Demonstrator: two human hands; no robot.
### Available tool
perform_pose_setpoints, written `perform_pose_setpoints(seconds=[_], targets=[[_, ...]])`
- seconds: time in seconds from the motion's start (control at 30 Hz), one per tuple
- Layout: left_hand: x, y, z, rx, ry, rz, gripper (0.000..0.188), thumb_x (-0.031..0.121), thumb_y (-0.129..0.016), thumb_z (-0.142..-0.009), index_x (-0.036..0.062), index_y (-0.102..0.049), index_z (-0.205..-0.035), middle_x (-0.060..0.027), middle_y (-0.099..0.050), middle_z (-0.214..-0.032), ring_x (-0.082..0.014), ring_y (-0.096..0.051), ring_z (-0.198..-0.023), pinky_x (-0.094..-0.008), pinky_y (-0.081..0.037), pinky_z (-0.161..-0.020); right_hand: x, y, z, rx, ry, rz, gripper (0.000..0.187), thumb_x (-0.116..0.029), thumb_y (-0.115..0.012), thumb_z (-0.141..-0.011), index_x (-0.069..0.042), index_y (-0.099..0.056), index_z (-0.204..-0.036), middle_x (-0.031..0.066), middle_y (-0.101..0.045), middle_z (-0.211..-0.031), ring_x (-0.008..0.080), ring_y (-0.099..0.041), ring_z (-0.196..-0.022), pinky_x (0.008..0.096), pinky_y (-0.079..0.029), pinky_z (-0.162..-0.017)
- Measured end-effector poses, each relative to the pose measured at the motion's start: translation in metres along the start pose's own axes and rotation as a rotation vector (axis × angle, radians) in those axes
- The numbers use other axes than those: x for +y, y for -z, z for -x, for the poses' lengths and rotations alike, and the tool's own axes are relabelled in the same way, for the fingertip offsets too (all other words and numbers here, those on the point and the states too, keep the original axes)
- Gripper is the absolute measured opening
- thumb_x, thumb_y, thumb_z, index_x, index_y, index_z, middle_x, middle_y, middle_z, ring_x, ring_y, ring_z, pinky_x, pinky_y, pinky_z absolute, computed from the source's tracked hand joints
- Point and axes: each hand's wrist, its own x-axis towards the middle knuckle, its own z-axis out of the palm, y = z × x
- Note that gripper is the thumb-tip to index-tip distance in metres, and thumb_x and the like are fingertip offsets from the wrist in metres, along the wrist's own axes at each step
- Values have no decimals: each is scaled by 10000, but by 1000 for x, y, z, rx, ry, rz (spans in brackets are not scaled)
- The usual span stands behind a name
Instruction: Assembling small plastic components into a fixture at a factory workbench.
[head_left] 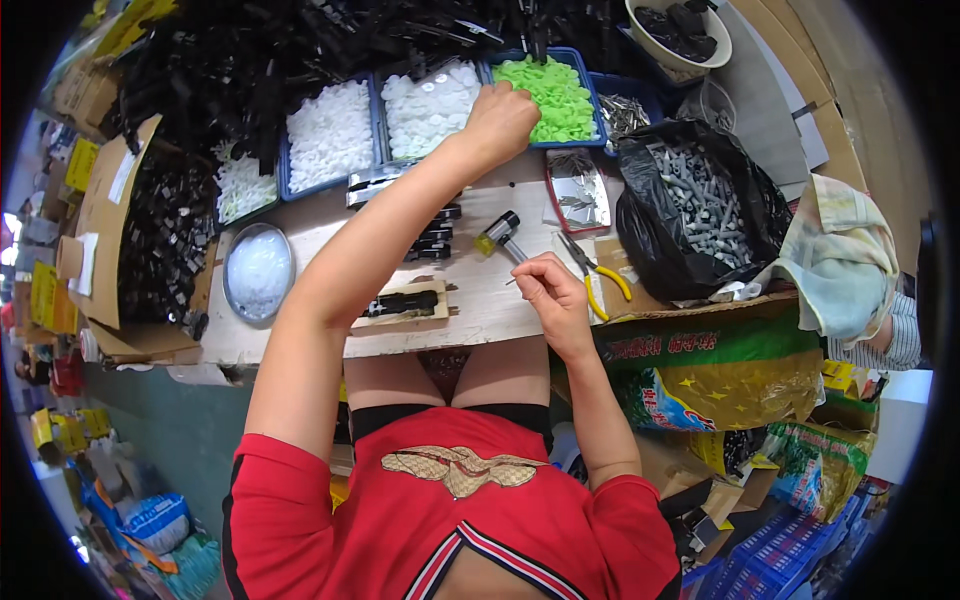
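Note:
My left hand [505,122] reaches far forward to the seam between a tray of white plastic pieces [432,105] and a tray of bright green plastic pieces [548,98]. Its fingers are curled together, and whatever they hold is hidden. Near the table's front edge my right hand [556,302] pinches a small thin metal pin [511,282] between thumb and forefinger. Just beyond it lies a screwdriver-like tool [497,233] with a black and yellow end. Yellow-handled pliers [594,277] rest beside that hand. A wooden fixture [407,304] holding a black part lies left of it.
A round dish of clear bits [259,273] and a box of black parts [170,240] stand on the left. On the right are a black bag of grey plastic pieces [700,205], a red-rimmed tray of pins [578,192] and a cloth [845,255]. Black parts [330,40] pile up behind.

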Motion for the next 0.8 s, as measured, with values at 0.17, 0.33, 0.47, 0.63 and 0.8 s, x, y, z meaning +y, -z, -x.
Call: perform_pose_setpoints(seconds=[0.17,0.33,0.47,0.63,0.8], targets=[[6,-16,-21,-166,1,-139,115,-1,-555,-616,18,-649,-679,-153,-622,-760,-335,-579,-774,-415,-462,-691,5,12,1,27,-7,0,59,-18,-574,-833,8,-601,-879,19,-524,-786,83,-475,-685,201,-378,-601],[7,-14,-23,-184,-33,-150,94,1,-555,-611,2,-637,-659,-182,-626,-733,-352,-599,-758,-429,-475,-668,8,17,1,39,-1,-5,61,-23,-577,-832,7,-601,-880,21,-525,-783,88,-483,-687,202,-377,-600],[6,-13,-29,-281,16,-131,97,2,-553,-617,2,-636,-666,-196,-633,-768,-360,-615,-779,-439,-485,-669,6,13,0,9,23,32,62,-28,-569,-843,10,-596,-885,9,-507,-793,73,-467,-687,193,-371,-605],[4,-11,-31,-330,93,-94,118,17,-562,-637,9,-647,-719,-187,-641,-801,-351,-622,-804,-430,-490,-684,5,11,5,4,35,49,61,-25,-555,-857,14,-590,-889,-4,-487,-803,56,-454,-687,185,-367,-603],[-3,-12,-20,-319,128,-44,132,27,-559,-652,8,-648,-747,-180,-644,-817,-347,-627,-777,-416,-498,-679,3,10,10,-1,12,59,58,-21,-552,-856,14,-589,-885,-4,-489,-807,57,-456,-687,185,-370,-608]])
